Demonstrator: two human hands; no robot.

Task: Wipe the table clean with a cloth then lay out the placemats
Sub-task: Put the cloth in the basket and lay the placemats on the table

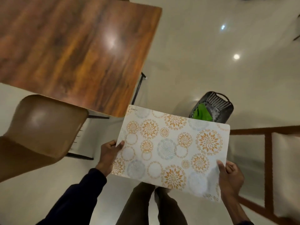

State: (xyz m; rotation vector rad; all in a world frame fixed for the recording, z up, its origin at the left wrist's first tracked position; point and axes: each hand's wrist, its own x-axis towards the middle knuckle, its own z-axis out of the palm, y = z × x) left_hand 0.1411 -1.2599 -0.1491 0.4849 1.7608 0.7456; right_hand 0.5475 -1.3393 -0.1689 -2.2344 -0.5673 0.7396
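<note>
I hold a white placemat (pixel 172 148) printed with orange and grey flower circles, flat in front of me, off the table's near right corner. My left hand (pixel 109 153) pinches its left edge, thumb on top. Its lower right corner is gripped by my right hand (pixel 230 177). The brown wooden table (pixel 78 51) fills the upper left with nothing on the part I see. A green cloth (pixel 202 113) lies in a dark slotted basket (pixel 217 103) on the floor, just beyond the placemat's far edge.
A brown moulded chair (pixel 40 127) stands at the table's near side on the left. A wooden-framed piece with a pale cushion (pixel 285 168) is at the right. The floor is glossy cream tile (pixel 211 54). My legs (pixel 155 207) are below the placemat.
</note>
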